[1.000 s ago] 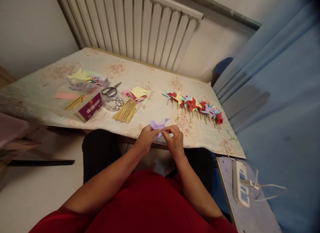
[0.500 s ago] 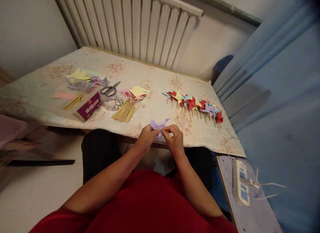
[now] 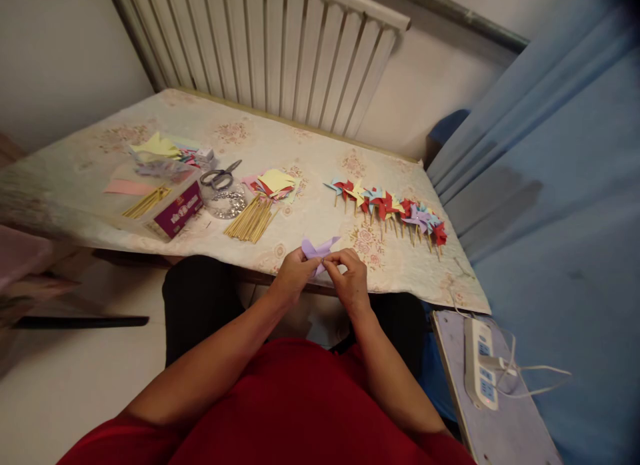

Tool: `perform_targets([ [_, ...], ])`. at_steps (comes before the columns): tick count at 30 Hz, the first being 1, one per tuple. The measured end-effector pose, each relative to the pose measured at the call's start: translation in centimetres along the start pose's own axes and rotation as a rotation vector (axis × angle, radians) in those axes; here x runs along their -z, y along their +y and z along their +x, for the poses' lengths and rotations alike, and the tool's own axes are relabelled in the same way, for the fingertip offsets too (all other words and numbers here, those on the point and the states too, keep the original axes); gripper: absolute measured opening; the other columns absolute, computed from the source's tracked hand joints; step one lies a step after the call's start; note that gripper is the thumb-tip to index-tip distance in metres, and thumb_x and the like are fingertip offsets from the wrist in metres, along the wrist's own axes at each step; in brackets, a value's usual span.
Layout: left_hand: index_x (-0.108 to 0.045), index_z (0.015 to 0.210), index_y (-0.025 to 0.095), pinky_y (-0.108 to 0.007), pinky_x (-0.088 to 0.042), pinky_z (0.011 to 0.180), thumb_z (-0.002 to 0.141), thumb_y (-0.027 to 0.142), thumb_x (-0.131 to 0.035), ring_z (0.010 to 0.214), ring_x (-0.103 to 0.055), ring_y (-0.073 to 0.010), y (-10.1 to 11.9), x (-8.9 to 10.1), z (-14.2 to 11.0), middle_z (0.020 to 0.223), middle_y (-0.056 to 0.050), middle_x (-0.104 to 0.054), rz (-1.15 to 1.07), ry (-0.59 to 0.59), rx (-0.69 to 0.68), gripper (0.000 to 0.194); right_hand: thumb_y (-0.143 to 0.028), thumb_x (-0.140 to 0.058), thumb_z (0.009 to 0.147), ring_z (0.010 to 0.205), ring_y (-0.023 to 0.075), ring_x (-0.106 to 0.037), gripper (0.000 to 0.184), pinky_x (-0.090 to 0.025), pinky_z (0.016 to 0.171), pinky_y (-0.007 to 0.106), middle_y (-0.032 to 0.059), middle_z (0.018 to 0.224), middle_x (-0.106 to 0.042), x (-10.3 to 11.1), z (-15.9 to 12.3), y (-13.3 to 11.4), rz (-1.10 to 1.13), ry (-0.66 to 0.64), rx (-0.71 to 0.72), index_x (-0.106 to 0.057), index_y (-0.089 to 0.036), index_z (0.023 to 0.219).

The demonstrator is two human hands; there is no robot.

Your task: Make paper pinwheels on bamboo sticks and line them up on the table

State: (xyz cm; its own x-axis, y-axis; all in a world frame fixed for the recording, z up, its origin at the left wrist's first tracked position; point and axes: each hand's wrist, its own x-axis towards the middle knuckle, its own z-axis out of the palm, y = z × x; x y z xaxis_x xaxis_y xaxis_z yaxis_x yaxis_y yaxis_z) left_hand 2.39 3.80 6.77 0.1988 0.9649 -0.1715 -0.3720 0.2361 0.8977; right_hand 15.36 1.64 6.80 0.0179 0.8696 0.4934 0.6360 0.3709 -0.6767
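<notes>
A purple paper pinwheel (image 3: 319, 248) is held up just over the table's front edge. My left hand (image 3: 294, 273) grips its lower left side between thumb and fingers. At its centre, the thumb and fingertips of my right hand (image 3: 349, 273) pinch together; whatever tiny piece they may hold is too small to make out. Beyond my hands lie a bundle of thin wooden sticks (image 3: 251, 220) and a stack of coloured paper pieces (image 3: 277, 184). To the right, a row of pinwheels on sticks (image 3: 383, 205) in red, yellow, blue and purple rests on the table.
A clear tub of metal pins (image 3: 225, 204) has scissors (image 3: 220, 176) across its rim. Left of it stand a box of sticks (image 3: 179, 210) and more cut paper (image 3: 156, 147). A power strip (image 3: 481, 365) sits on a side bench (image 3: 520, 425). A blue curtain (image 3: 550, 185) hangs at right.
Almost nothing differs. Both hands keep their grip at the purple pinwheel, and the view has shifted very slightly.
</notes>
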Motion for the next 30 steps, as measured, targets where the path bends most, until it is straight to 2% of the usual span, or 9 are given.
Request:
perform_targets([
  [7,-0.069,0.080,0.014,-0.026,-0.045,0.068,0.064,0.021,-0.068,0.071,-0.060,-0.0154,0.3,-0.1,-0.2,0.071,-0.002,-0.068,-0.018,0.012,0.013,0.018,-0.020,-0.061,0.084,0.075,0.0176,-0.054,0.010,-0.043,0.074,0.032,0.0003,0.072,-0.060,0.0,0.0,-0.1,-0.008,-0.011,-0.002,-0.063,-0.022,0.074],
  [16,-0.068,0.084,0.013,-0.024,-0.041,0.064,0.065,0.024,-0.066,0.067,-0.056,-0.0132,-0.1,0.0,-0.2,0.076,-0.002,-0.067,0.052,0.019,-0.005,0.023,-0.021,-0.061,0.084,0.075,0.0176,-0.053,0.011,-0.043,0.074,0.033,0.0004,0.072,-0.060,0.1,-0.2,0.0,-0.015,-0.026,-0.001,-0.063,-0.022,0.074],
  [20,-0.066,0.087,0.013,-0.023,-0.038,0.063,0.070,0.026,-0.061,0.067,-0.052,-0.0125,-0.4,0.4,-0.1,0.075,0.000,-0.063,0.223,0.002,-0.091,0.022,-0.021,-0.060,0.084,0.075,0.0179,-0.053,0.011,-0.043,0.074,0.033,0.0004,0.072,-0.060,0.2,-0.2,0.0,-0.025,-0.033,0.000,-0.062,-0.022,0.073],
  [24,-0.057,0.070,0.016,-0.024,-0.033,0.060,0.073,0.025,-0.057,0.064,-0.044,-0.0120,-0.7,0.8,0.1,0.065,0.003,-0.052,0.526,0.059,-0.255,0.009,-0.020,-0.060,0.084,0.075,0.0182,-0.053,0.013,-0.042,0.073,0.032,0.0008,0.071,-0.060,0.3,-0.1,0.0,-0.068,-0.046,0.014,-0.061,-0.023,0.071],
  [27,-0.047,0.062,0.019,-0.026,-0.030,0.059,0.074,0.022,-0.053,0.061,-0.040,-0.0124,-0.8,0.9,0.2,0.061,0.003,-0.045,0.718,0.090,-0.372,0.014,-0.019,-0.057,0.084,0.074,0.0174,-0.053,0.014,-0.042,0.070,0.030,0.0010,0.073,-0.060,0.4,-0.1,-0.2,-0.089,-0.059,0.016,-0.060,-0.023,0.071],
  [30,-0.043,0.062,0.020,-0.027,-0.028,0.060,0.075,0.021,-0.050,0.062,-0.040,-0.0133,-0.8,0.9,0.2,0.061,0.003,-0.044,0.802,0.081,-0.405,0.016,-0.017,-0.054,0.085,0.074,0.0166,-0.055,0.014,-0.042,0.069,0.029,0.0013,0.075,-0.060,0.3,-0.2,-0.4,-0.077,-0.061,0.021,-0.061,-0.022,0.074],
])
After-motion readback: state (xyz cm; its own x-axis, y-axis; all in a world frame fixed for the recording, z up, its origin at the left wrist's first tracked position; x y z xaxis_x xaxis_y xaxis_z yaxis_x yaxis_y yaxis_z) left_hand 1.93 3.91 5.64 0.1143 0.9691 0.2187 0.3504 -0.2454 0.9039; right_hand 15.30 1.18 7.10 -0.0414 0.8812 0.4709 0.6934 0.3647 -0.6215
